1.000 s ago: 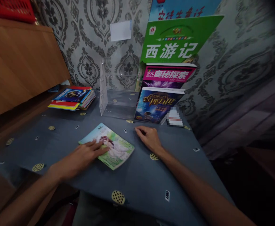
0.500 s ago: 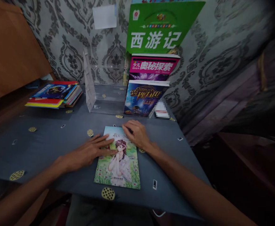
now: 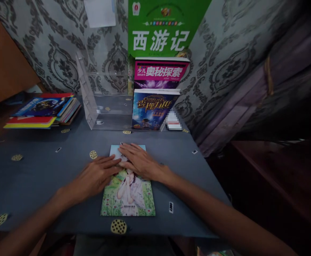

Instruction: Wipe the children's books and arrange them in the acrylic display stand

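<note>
A thin book (image 3: 130, 199) with a drawn figure on a green, flowery cover lies flat near the table's front edge. My left hand (image 3: 98, 172) rests over its left side, fingers stretched out and spread. Across the upper part of the cover lies my right hand (image 3: 138, 160), also flat with its fingers apart, hiding most of the title. The fingertips of both hands are close together over the cover. Neither hand grips anything.
Behind, a clear acrylic rack (image 3: 87, 103) holds a blue book (image 3: 152, 110), a pink book (image 3: 159, 73) and a large green book (image 3: 163, 26) on its right side. A stack of books (image 3: 42, 108) lies at the back left of the patterned table (image 3: 62, 170).
My right hand has moved left from the book's upper right corner onto its cover. The book now sits straighter. The view has shifted, so the rack and stack appear farther left.
</note>
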The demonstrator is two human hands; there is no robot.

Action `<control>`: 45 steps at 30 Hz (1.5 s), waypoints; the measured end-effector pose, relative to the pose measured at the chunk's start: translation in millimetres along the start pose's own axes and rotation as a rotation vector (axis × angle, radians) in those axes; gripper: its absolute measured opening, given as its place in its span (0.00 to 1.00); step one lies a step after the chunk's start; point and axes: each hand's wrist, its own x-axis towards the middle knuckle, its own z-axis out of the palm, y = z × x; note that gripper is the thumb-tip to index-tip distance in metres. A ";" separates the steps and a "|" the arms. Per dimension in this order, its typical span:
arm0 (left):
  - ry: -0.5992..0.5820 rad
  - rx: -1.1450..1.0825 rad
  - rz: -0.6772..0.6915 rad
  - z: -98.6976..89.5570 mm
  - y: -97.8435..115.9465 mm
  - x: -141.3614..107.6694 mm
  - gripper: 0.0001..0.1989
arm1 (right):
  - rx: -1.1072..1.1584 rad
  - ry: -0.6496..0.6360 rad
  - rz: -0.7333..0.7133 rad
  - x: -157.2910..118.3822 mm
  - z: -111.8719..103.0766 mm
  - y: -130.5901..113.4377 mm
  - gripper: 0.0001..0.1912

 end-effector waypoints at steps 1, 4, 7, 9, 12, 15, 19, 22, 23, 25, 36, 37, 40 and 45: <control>0.005 0.010 -0.001 2.6 -1.2 -0.8 0.21 | -0.017 0.019 0.024 -5.6 -1.1 5.7 0.28; 0.045 0.032 -0.014 8.2 -2.9 -0.2 0.19 | -0.025 0.064 0.082 -25.1 -6.8 23.3 0.25; 0.053 0.090 -0.044 10.1 -1.5 7.7 0.18 | 0.054 0.105 0.104 -41.1 -13.8 37.9 0.23; 0.033 0.134 -0.049 10.7 -0.1 18.9 0.19 | 0.136 0.139 0.116 -46.7 -17.8 44.3 0.23; -0.016 0.150 -0.001 13.3 0.4 44.5 0.21 | 0.272 0.188 0.154 -48.6 -22.2 48.9 0.25; -0.024 0.131 0.021 17.3 0.2 72.6 0.21 | 0.375 0.208 0.177 -48.3 -24.3 50.3 0.26; 0.003 0.116 0.059 18.9 5.5 92.6 0.22 | 0.391 0.212 0.167 -49.2 -22.6 51.8 0.26; -0.028 0.109 0.130 15.8 14.3 91.0 0.21 | 0.381 0.204 0.157 -49.5 -20.4 53.0 0.26; -0.048 0.099 0.156 14.3 17.9 88.3 0.21 | 0.380 0.201 0.154 -49.5 -20.0 53.1 0.26; -0.088 0.062 0.208 11.3 26.0 81.3 0.20 | 0.371 0.199 0.151 -49.3 -19.7 52.9 0.25; -0.185 -0.196 0.351 3.3 73.5 39.9 0.19 | 0.255 0.191 0.144 -50.3 -19.6 50.4 0.24; -0.185 -0.200 0.353 2.9 74.6 39.1 0.19 | 0.233 0.192 0.142 -50.4 -19.2 49.9 0.24; -0.179 -0.204 0.348 3.5 67.5 40.5 0.18 | 0.152 0.194 0.143 -50.5 -16.9 48.2 0.24; -0.024 -0.096 0.103 12.0 9.7 46.2 0.20 | 0.005 0.209 0.141 -49.5 -11.4 42.3 0.23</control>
